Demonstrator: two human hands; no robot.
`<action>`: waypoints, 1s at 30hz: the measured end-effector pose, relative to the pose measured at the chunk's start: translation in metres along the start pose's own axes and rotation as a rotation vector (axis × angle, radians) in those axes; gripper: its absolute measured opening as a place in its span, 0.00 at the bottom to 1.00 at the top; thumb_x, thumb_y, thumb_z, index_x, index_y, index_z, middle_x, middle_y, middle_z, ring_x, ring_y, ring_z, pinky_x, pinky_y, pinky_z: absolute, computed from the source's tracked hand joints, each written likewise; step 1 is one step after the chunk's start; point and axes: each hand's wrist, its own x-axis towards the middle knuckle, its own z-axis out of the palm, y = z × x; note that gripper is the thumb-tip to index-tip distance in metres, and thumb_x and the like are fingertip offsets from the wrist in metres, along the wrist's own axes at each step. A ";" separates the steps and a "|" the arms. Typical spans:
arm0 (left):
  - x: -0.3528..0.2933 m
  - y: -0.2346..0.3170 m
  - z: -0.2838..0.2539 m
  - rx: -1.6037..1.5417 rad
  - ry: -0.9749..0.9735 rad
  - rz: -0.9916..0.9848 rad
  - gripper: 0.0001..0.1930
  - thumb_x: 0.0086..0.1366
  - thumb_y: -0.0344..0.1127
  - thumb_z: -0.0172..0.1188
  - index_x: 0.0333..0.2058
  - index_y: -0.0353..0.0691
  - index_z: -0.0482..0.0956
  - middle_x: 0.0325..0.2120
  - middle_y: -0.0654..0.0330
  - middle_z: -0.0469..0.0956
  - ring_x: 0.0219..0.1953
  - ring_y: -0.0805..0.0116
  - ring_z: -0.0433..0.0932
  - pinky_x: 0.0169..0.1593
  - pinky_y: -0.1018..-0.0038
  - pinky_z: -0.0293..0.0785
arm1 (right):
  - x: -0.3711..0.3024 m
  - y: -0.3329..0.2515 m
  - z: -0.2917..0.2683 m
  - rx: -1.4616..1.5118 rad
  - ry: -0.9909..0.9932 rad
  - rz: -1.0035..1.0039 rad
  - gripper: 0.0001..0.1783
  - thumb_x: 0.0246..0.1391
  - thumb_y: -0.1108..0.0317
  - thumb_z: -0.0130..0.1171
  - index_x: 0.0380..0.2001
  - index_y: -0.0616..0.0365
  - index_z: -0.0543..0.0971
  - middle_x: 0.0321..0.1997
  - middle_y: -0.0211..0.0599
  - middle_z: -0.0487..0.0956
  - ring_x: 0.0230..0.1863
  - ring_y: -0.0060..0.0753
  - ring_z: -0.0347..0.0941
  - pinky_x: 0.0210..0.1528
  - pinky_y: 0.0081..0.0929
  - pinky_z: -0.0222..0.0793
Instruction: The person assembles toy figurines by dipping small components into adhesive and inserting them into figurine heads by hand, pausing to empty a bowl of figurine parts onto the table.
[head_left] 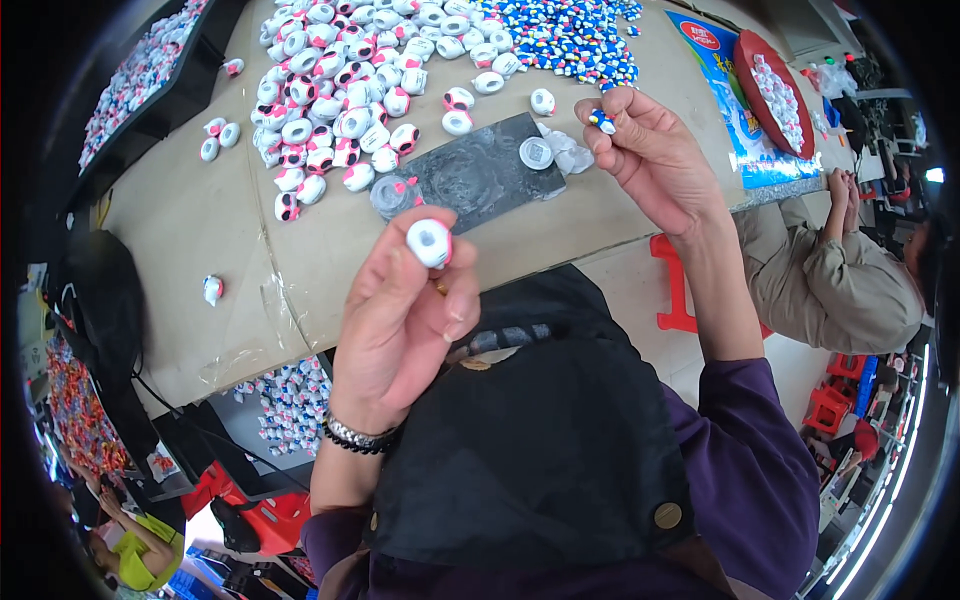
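My left hand [385,315] pinches a small white toy head [428,243] with pink on its side, a grey hollow facing up. Higher and to the right, my right hand [655,150] grips a tiny blue-and-white toy body [602,121] between thumb and fingers. The two pieces are apart. Behind my hands lies a smeared dark board [465,180]. It bears a small round white dish [536,152] and a clear round dish [388,198] beside pink bits. Beyond it spread a heap of similar toy heads [350,122] and a heap of blue bodies [570,40].
A red oval tray [747,75] of small pieces rests on a blue printed sheet [765,172] at right. Black bins with toys stand at left, one a tray [190,95]. A seated person [835,265] is at right. A lone toy [213,289] lies left.
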 end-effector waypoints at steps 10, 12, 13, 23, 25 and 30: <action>0.009 -0.012 0.003 -0.062 -0.006 -0.092 0.14 0.69 0.38 0.51 0.50 0.41 0.66 0.32 0.56 0.75 0.25 0.72 0.69 0.27 0.77 0.63 | -0.012 -0.004 0.016 -0.099 0.004 -0.028 0.13 0.56 0.74 0.58 0.44 0.65 0.76 0.47 0.38 0.75 0.44 0.31 0.77 0.49 0.27 0.73; 0.010 -0.012 0.003 -0.041 -0.040 -0.086 0.13 0.69 0.38 0.50 0.49 0.41 0.66 0.30 0.56 0.73 0.24 0.73 0.68 0.26 0.78 0.63 | -0.014 -0.004 0.017 -0.103 0.038 -0.021 0.12 0.55 0.75 0.58 0.44 0.66 0.77 0.46 0.38 0.76 0.43 0.31 0.77 0.47 0.26 0.74; 0.011 -0.011 0.004 -0.034 -0.042 -0.093 0.12 0.69 0.38 0.50 0.48 0.41 0.65 0.28 0.57 0.72 0.23 0.73 0.68 0.25 0.79 0.62 | -0.015 -0.004 0.019 -0.105 0.042 -0.024 0.12 0.55 0.75 0.58 0.44 0.66 0.77 0.46 0.38 0.76 0.43 0.31 0.77 0.47 0.26 0.74; 0.009 -0.015 0.008 0.145 0.044 -0.064 0.21 0.68 0.39 0.54 0.54 0.35 0.65 0.30 0.59 0.74 0.22 0.77 0.67 0.23 0.82 0.61 | -0.007 0.002 0.025 -0.806 0.150 -0.398 0.14 0.47 0.83 0.62 0.41 0.67 0.78 0.38 0.38 0.80 0.37 0.29 0.79 0.41 0.23 0.77; 0.008 -0.016 0.003 0.170 0.024 -0.055 0.21 0.68 0.39 0.55 0.54 0.35 0.66 0.31 0.59 0.74 0.22 0.78 0.68 0.24 0.82 0.61 | -0.003 0.004 0.028 -0.951 0.128 -0.450 0.15 0.45 0.83 0.63 0.40 0.66 0.79 0.36 0.38 0.80 0.36 0.28 0.79 0.40 0.22 0.77; 0.009 -0.021 0.000 0.272 0.063 -0.008 0.19 0.67 0.40 0.56 0.50 0.34 0.69 0.33 0.61 0.75 0.23 0.80 0.67 0.24 0.84 0.61 | 0.012 0.010 0.030 -1.371 -0.038 -0.617 0.12 0.40 0.83 0.64 0.32 0.61 0.80 0.30 0.33 0.80 0.34 0.27 0.78 0.36 0.22 0.74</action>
